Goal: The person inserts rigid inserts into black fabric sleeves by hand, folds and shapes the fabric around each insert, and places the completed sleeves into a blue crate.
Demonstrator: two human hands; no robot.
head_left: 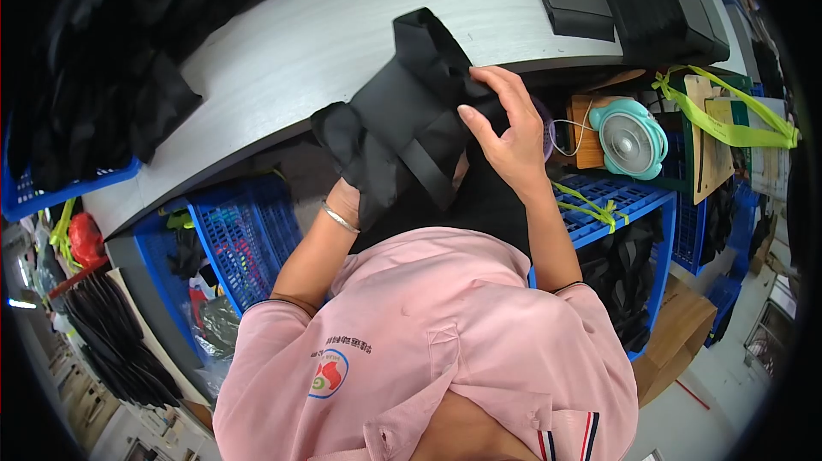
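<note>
A black fabric piece [390, 110] with sewn straps and a raised loop at its top is held over my lap, by the table's front edge. My left hand [346, 201], with a silver bracelet at the wrist, reaches beneath it and holds it from below; most of the fingers are covered by the fabric. At the right edge of the piece is my right hand [512, 131], its thumb and fingers spread apart. Those fingertips are at the black material, with no firm grip showing.
A pale table [291, 50] carries a heap of black fabric pieces [111, 76] at left and stacked black panels [646, 3] at right. Blue crates [244, 238] stand below. A small turquoise fan [632, 139] is at right, near a cardboard box [676, 337].
</note>
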